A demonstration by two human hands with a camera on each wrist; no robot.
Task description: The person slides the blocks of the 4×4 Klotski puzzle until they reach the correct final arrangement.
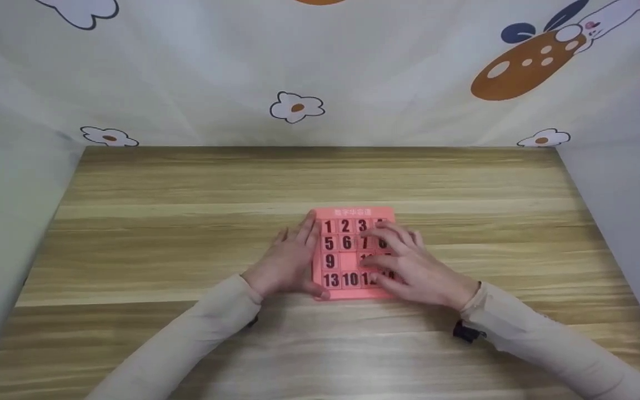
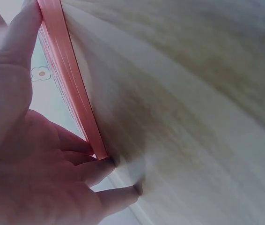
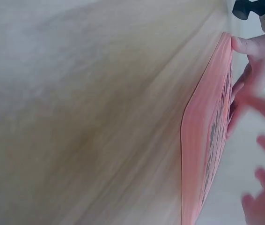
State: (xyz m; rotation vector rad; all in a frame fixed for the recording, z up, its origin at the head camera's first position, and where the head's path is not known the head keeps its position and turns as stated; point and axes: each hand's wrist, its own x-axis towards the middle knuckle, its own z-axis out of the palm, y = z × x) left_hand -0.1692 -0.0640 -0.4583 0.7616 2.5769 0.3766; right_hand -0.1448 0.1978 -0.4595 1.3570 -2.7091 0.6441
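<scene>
A pink number slide puzzle lies flat on the table, its black-numbered tiles facing up. One square gap shows in the third row, right of the 9 tile. My left hand holds the puzzle's left side, thumb at the near corner and fingers along the edge. In the left wrist view, that hand spans the pink side wall. Over the right-hand columns, my right hand spreads loosely bent fingers on or just above the tiles, covering several numbers. Its fingers blur in the right wrist view.
The wood-grain table extends around the puzzle. A pale curtain with flower and carrot prints hangs along its far edge. Dark wrist straps show near the sleeves.
</scene>
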